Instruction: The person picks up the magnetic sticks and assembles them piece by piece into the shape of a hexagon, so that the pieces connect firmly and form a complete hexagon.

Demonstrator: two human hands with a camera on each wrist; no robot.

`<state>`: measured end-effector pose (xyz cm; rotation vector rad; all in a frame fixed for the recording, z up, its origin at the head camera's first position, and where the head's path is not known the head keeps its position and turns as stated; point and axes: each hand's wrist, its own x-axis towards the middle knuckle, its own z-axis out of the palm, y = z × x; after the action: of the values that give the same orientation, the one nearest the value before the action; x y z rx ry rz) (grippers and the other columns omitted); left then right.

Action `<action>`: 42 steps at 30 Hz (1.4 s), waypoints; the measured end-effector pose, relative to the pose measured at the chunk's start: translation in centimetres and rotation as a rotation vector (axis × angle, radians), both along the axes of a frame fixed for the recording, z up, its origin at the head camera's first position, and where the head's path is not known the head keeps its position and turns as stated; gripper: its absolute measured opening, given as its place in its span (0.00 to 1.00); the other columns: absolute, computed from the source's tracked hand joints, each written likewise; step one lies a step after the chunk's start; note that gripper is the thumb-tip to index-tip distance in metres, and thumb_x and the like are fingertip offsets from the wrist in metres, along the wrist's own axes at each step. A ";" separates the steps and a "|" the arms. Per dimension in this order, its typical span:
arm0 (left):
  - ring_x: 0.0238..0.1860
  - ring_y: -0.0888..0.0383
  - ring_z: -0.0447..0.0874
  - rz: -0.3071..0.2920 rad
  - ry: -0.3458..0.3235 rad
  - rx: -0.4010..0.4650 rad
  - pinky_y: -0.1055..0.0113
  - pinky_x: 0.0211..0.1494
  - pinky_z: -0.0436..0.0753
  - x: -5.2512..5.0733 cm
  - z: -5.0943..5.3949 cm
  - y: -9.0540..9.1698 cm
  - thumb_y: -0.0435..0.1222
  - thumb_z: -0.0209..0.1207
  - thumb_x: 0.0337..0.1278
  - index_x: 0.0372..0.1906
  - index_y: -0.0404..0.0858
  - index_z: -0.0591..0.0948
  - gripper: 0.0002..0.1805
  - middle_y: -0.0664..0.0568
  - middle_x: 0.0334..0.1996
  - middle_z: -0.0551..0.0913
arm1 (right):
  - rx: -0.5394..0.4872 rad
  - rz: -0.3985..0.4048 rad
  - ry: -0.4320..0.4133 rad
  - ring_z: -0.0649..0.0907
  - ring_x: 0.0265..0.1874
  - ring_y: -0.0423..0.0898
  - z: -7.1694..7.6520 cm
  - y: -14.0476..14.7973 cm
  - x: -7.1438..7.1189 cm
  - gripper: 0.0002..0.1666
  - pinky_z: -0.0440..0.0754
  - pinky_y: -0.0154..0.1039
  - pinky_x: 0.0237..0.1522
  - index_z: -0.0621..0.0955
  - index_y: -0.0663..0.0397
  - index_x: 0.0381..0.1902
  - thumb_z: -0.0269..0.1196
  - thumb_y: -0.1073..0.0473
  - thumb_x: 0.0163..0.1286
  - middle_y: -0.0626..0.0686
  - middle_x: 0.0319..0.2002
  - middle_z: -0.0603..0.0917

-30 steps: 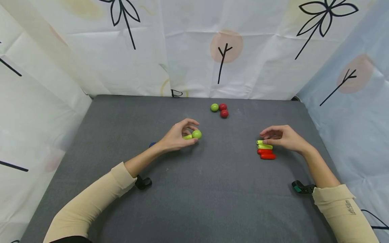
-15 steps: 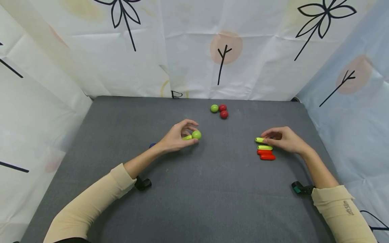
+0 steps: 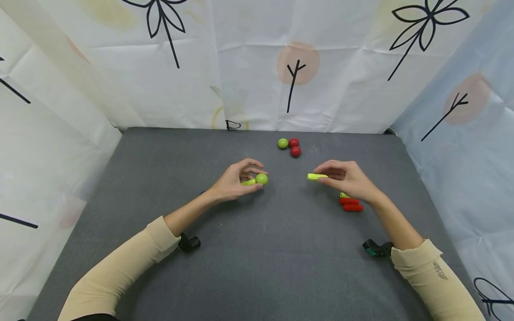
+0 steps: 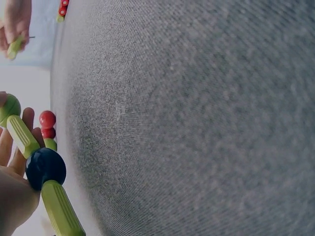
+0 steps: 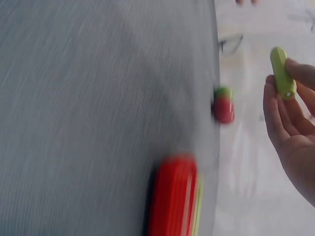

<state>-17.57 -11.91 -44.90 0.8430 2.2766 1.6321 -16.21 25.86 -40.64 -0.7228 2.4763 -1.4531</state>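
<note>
My left hand [image 3: 234, 182] grips a joined chain of toy pieces, held over the grey table. In the left wrist view the chain runs from a green ball [image 4: 11, 107] through a ribbed yellow-green rod [image 4: 22, 136] to a dark blue ball [image 4: 46, 168] and a second yellow-green rod [image 4: 61, 209]. Thumb and fingers of my right hand [image 3: 349, 179] pinch a loose yellow-green rod [image 3: 316, 177] above the table, its free end pointing left toward the chain. A gap separates this rod from the green ball.
Two red rods [image 3: 351, 207] and a partly hidden yellow-green rod [image 3: 343, 195] lie below my right hand. Toward the back of the grey table [image 3: 257, 267] sit a green ball [image 3: 283, 143] and two red balls [image 3: 295, 152]. Patterned cloth [image 3: 249, 89] surrounds the table's back and sides.
My right hand has lifted one yellow-green rod off the row and moved it left, toward my left hand. The left hand and its chain stay almost where they were.
</note>
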 end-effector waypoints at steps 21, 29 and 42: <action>0.51 0.46 0.93 -0.015 0.024 -0.004 0.68 0.48 0.90 0.6 0.2 0.3 0.29 0.73 0.66 0.68 0.28 0.79 0.28 0.39 0.61 0.88 | -0.042 0.098 0.006 0.92 0.49 0.54 -0.8 -9.9 -0.5 0.17 0.90 0.37 0.55 0.88 0.66 0.57 0.72 0.66 0.73 0.61 0.53 0.93; 0.43 0.53 0.91 0.026 0.028 -0.034 0.71 0.43 0.86 0.7 0.2 0.7 0.33 0.76 0.63 0.67 0.30 0.79 0.30 0.39 0.56 0.88 | -0.042 0.089 0.012 0.93 0.50 0.55 -0.8 -10.5 -0.3 0.17 0.90 0.41 0.56 0.87 0.67 0.58 0.72 0.66 0.74 0.62 0.53 0.92; 0.49 0.51 0.92 0.026 0.023 -0.021 0.70 0.52 0.84 0.6 0.2 0.9 0.26 0.71 0.66 0.67 0.27 0.77 0.27 0.41 0.54 0.89 | -0.096 0.040 -0.035 0.91 0.48 0.41 0.3 -9.3 -1.9 0.16 0.88 0.30 0.54 0.87 0.66 0.57 0.71 0.67 0.74 0.71 0.55 0.89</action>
<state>-16.93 -10.97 -44.70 0.8349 2.3261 1.6140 -18.13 16.53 -40.29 -0.7537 2.3661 -1.5656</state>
